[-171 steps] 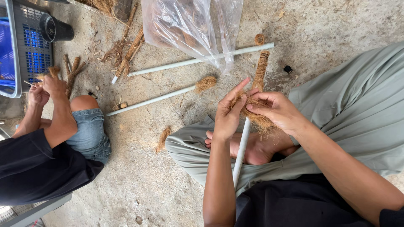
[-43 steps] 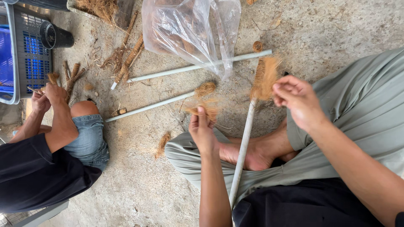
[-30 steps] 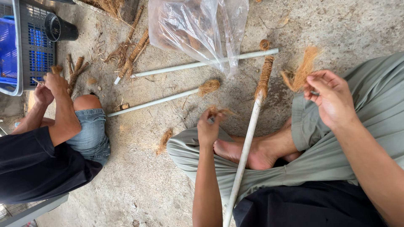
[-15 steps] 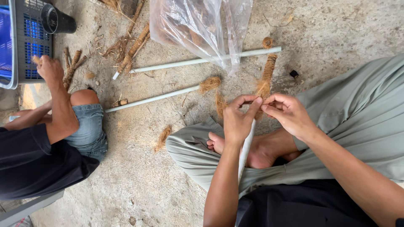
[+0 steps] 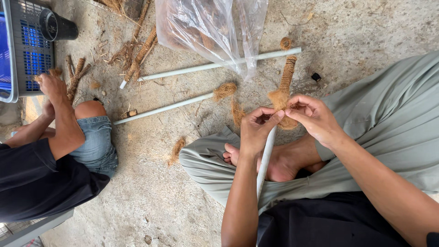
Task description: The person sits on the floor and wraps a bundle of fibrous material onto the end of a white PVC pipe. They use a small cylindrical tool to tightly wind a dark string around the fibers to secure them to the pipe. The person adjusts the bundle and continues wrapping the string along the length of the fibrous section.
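I sit on a concrete floor with a white pipe (image 5: 266, 155) running up between my legs. Its far end is wrapped in brown coir fibre (image 5: 287, 75). My left hand (image 5: 256, 130) pinches the pipe and a tuft of loose fibre (image 5: 280, 98) just below the wrapped part. My right hand (image 5: 313, 116) presses the same tuft against the pipe from the right. Fingertips of both hands meet at the fibre.
Two more white pipes (image 5: 215, 66) (image 5: 164, 109) lie on the floor ahead, one tipped with fibre. A clear plastic bag (image 5: 208, 29) lies beyond. Another person (image 5: 55, 151) crouches at left, hands near a blue-grey crate (image 5: 23, 45) and a black cup (image 5: 57, 27). Fibre scraps litter the floor.
My hands were apart a second ago, the right carrying a fibre tuft. They have come together at the pipe and now press fibre onto it. The other person's hands shifted slightly.
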